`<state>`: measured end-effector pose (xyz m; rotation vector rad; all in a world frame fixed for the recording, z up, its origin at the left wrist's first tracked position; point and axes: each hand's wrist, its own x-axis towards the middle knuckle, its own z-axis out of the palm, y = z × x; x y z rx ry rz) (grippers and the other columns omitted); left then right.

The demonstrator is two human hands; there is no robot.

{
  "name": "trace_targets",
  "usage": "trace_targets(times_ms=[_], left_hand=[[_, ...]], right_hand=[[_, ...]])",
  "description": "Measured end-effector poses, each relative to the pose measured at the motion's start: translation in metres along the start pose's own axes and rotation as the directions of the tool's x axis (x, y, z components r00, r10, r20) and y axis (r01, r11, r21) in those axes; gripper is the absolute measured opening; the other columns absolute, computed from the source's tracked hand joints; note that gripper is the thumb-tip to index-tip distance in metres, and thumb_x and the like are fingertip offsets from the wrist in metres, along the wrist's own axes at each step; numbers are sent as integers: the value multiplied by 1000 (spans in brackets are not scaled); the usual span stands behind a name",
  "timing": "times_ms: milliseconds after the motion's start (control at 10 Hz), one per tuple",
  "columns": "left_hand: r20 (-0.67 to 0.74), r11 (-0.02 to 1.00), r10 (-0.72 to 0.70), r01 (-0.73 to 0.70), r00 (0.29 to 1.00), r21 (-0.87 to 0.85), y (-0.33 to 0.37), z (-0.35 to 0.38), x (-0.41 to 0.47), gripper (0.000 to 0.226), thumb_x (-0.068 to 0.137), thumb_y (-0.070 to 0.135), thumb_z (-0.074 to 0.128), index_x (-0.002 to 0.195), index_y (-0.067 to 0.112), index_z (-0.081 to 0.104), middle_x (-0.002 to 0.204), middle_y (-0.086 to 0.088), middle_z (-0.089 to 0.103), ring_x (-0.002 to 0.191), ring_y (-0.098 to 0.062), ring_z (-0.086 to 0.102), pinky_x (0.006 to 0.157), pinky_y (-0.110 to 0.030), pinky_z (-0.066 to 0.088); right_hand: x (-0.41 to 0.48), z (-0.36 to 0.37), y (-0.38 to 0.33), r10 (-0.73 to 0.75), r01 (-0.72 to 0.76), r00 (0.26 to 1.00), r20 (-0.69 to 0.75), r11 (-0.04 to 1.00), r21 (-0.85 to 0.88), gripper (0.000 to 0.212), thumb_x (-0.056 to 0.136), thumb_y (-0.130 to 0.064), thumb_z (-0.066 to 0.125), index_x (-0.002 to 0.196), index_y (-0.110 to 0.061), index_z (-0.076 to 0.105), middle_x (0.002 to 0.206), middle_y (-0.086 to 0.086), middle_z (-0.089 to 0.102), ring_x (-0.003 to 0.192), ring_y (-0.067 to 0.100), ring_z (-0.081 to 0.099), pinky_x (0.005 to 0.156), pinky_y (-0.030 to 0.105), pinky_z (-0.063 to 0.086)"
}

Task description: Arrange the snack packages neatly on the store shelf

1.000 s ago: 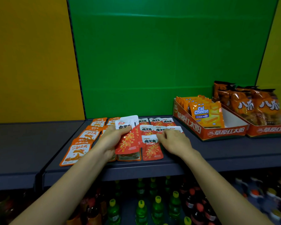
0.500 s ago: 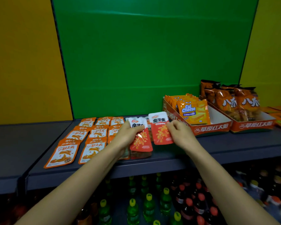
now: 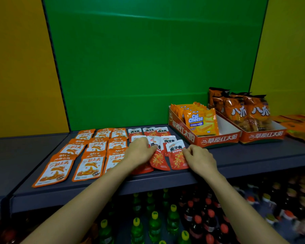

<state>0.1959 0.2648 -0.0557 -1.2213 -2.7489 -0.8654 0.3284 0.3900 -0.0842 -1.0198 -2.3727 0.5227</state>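
Red-and-white flat foil snack packets lie in loose rows near the middle of the dark grey shelf, toward its front edge. The right hand pinches the right edge of the front-right packet between thumb and fingers, the packet flat on the shelf. The left hand rests palm down, fingers curled, on the packets just beside it; whether it grips one I cannot tell. Orange-and-white flat packets sit in three tidy columns toward the shelf's left end. Two red cardboard trays of bagged snacks stand toward the right end.
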Motion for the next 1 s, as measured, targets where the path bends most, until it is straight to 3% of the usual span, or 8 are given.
trace_targets(times_ms=[200,300,400,700,900,1000], left_hand=[[-106,924,131,-83,986,373,6,4,-6,40,94,47,39,83,11,51,97,-10,64,95,-28,60,70,-31,39],[-113,870,142,-69,983,488,7,6,-7,45,95,46,37,95,8,59,104,-11,66,99,-29,61,69,-31,36],[-106,829,159,-74,982,554,8,8,-7,44,95,46,36,90,9,61,101,-10,67,97,-29,62,68,-30,35],[-100,796,225,-124,969,593,7,13,-3,36,95,40,37,89,11,58,93,-8,65,91,-26,62,68,-29,38],[-185,819,252,-108,950,564,4,11,-4,38,97,40,34,109,9,53,101,-9,67,94,-29,63,65,-30,35],[-290,887,236,-83,928,454,0,2,-10,32,98,34,31,112,11,50,96,-9,67,90,-31,63,62,-32,34]], right_hand=[[1,1,-1,-16,12,999,-37,997,-80,31,95,-43,39,83,-17,52,99,5,64,95,26,59,71,30,37],[1,1,-4,-16,9,999,-52,993,-120,31,95,-42,40,86,-17,54,103,6,65,98,29,59,71,31,36],[2,1,-5,-21,11,997,-69,989,-145,33,95,-42,40,95,-14,59,105,8,65,100,30,59,72,32,35],[3,4,-3,-35,14,993,-115,984,-179,35,94,-42,43,99,-12,59,105,8,65,100,30,60,71,31,36],[7,3,-3,-28,14,996,-86,987,-158,31,92,-44,48,94,-14,58,96,3,65,95,26,61,69,30,37],[8,1,1,-7,3,998,-68,998,-55,28,91,-45,48,91,-18,56,88,-2,59,94,25,60,70,30,37]])
